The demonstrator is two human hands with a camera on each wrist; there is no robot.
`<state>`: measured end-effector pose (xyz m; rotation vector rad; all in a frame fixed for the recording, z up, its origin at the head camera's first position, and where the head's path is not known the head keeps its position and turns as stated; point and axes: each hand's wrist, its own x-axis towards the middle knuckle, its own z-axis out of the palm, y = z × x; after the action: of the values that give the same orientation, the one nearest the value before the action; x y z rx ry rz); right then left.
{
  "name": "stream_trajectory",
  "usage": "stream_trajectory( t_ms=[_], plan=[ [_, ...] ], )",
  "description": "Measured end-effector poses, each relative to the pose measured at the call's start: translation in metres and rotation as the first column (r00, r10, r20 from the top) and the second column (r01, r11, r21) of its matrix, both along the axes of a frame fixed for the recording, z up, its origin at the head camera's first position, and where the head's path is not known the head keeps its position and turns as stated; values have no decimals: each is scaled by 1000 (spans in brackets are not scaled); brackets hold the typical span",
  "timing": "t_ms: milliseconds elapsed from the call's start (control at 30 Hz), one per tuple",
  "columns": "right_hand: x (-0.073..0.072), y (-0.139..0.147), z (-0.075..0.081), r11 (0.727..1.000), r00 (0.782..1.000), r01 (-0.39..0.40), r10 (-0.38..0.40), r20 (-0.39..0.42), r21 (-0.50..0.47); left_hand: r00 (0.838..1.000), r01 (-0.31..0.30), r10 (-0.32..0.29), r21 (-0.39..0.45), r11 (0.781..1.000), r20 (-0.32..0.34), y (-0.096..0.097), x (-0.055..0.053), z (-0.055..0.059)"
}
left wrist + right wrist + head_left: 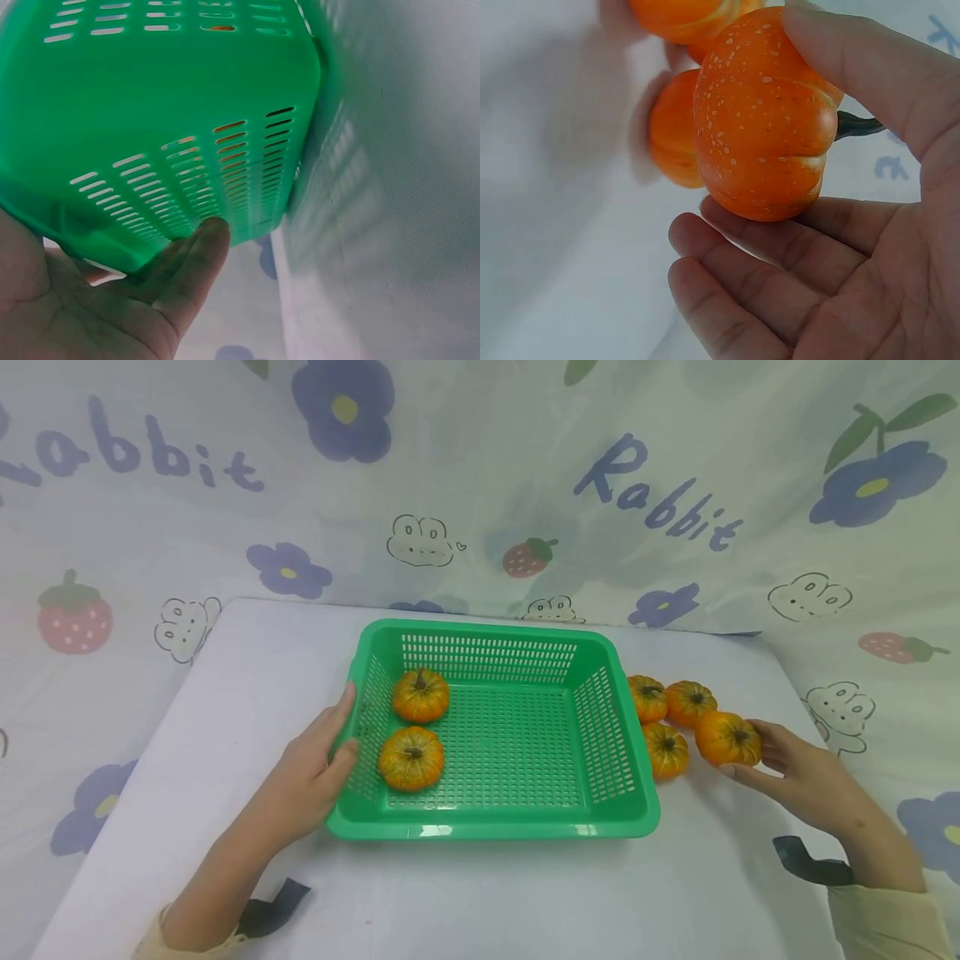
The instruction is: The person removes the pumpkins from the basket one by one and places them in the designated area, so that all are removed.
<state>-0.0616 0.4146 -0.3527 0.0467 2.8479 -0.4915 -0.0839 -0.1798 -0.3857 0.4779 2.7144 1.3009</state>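
A green plastic basket [495,829] with slotted walls stands on the white table. Inside it, along the left, are two small orange pumpkins, a rear one [421,696] and a front one [411,759]. My left hand [311,777] holds the basket's left side at the rim, its fingers against the outer wall [180,142]. To the basket's right, my right hand [810,777] grips another small pumpkin [769,127] between thumb and fingers, its dark stem [859,125] toward the palm. Whether this pumpkin touches the table is unclear.
Just outside the basket's right wall sit three more pumpkins: one at the back [648,697], one beside it [691,703] and one in front [666,751]. A curtain [480,485] printed with rabbits, flowers and strawberries hangs behind the table [465,902].
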Motion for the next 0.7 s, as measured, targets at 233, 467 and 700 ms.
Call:
stream_trajectory(
  t_ms=[233, 467, 700],
  plan=[
    [1, 3, -9, 1000, 999, 11, -11, 31, -15, 1000, 0, 0, 0, 1000, -2, 0, 0, 0],
    [0, 4, -16, 1000, 998, 3, -3, 58, -8, 1000, 0, 0, -2, 1000, -3, -1, 0, 0],
    [-2, 5, -21, 1000, 998, 7, -6, 70, -13, 1000, 3, -3, -3, 1000, -6, -1, -1, 0]
  ],
)
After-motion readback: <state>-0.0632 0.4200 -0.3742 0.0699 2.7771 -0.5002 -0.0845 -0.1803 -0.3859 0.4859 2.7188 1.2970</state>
